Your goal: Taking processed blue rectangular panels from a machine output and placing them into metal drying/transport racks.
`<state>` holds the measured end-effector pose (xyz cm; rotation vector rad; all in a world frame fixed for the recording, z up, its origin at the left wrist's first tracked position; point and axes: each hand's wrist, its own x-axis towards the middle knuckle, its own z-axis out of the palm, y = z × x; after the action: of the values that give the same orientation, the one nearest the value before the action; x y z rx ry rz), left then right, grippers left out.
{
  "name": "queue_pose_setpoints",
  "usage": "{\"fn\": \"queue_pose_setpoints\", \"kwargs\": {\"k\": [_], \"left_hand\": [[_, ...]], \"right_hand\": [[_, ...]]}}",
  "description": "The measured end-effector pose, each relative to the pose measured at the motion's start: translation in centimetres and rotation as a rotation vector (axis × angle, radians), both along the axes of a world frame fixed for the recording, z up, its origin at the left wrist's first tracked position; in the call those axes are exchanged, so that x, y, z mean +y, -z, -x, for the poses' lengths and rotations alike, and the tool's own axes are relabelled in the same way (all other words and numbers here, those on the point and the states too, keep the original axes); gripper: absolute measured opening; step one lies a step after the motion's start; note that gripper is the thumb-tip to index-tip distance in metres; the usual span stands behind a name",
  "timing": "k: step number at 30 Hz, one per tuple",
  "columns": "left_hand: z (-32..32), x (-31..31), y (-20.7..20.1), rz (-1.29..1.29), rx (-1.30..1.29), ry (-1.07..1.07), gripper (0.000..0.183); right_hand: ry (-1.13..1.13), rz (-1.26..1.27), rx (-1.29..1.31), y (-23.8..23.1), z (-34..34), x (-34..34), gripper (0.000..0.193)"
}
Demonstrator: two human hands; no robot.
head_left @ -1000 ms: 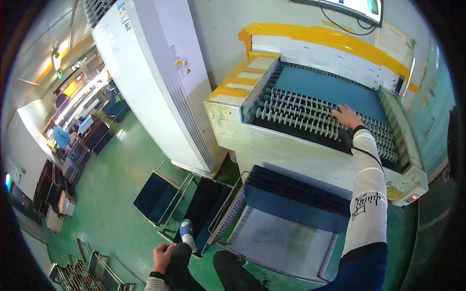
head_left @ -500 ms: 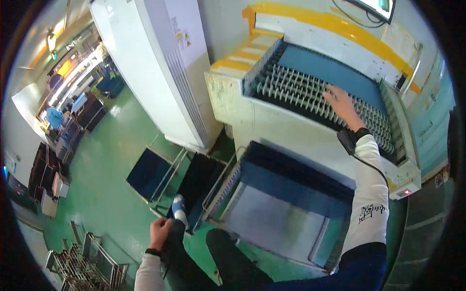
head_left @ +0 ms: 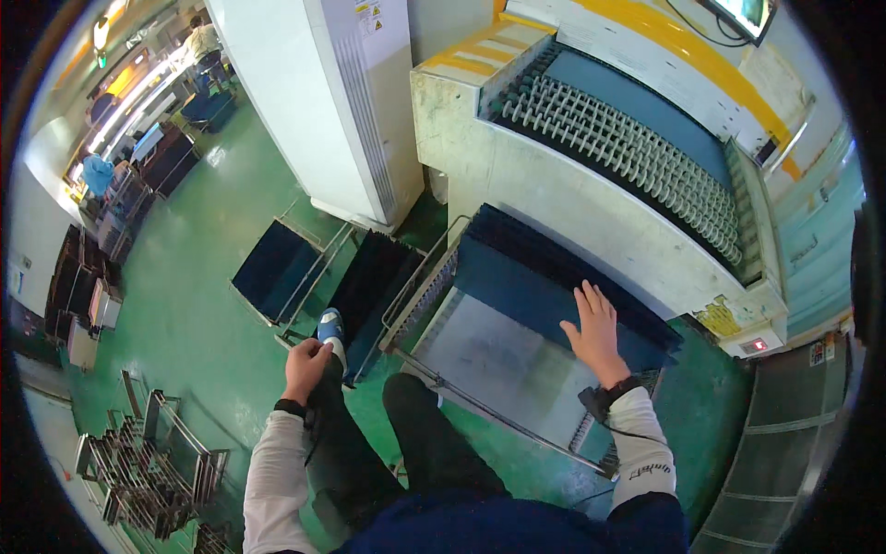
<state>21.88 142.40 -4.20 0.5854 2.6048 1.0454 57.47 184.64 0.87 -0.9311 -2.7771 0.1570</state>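
My right hand (head_left: 595,334) hovers, fingers spread and holding nothing, over a wire-framed rack (head_left: 489,406). Dark blue flat panels (head_left: 535,282) stand close together in the back part of that rack. Whether the fingertips touch a panel I cannot tell. Above the knee, my left hand (head_left: 306,371) is closed, its fingers curled together; what they hold, if anything, is hidden. Behind the rack stands a pale machine (head_left: 572,198) with rows of white rollers (head_left: 637,152) across its top. A blue sheet-like surface (head_left: 637,103) lies beyond the rollers.
Two smaller racks with dark panels (head_left: 281,270) (head_left: 377,277) stand on the green floor to the left. A tall white cabinet (head_left: 309,102) rises behind them. Several metal frames (head_left: 152,457) are heaped at the lower left. A person (head_left: 201,46) is in the far background.
My right hand has come down from the machine's rollers toward me, to above the rack of blue panels. My left hand stays closed near my knee. The view has shifted slightly.
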Motion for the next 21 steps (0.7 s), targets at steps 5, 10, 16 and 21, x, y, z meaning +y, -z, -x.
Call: {"fn": "queue_pose_setpoints", "kwargs": {"k": [5, 10, 16, 21], "left_hand": [[-0.1, -0.4, 0.0, 0.046, -0.035, -0.018, 0.032], [-0.2, -1.2, 0.4, 0.049, 0.027, -0.041, 0.034], [-0.6, -1.0, -0.2, 0.053, 0.068, -0.021, 0.038], [-0.6, -1.2, -0.3, 0.108, 0.072, -0.017, 0.038]], "right_hand": [[0.052, -0.024, -0.033, 0.9, -0.5, -3.2, 0.081], [0.013, -0.074, 0.077, 1.5, -0.3, -4.9, 0.060], [-0.028, 0.042, 0.147, 4.9, -0.2, -2.5, 0.015], [0.017, -0.006, 0.110, 1.5, 0.2, -0.9, 0.019]]}}
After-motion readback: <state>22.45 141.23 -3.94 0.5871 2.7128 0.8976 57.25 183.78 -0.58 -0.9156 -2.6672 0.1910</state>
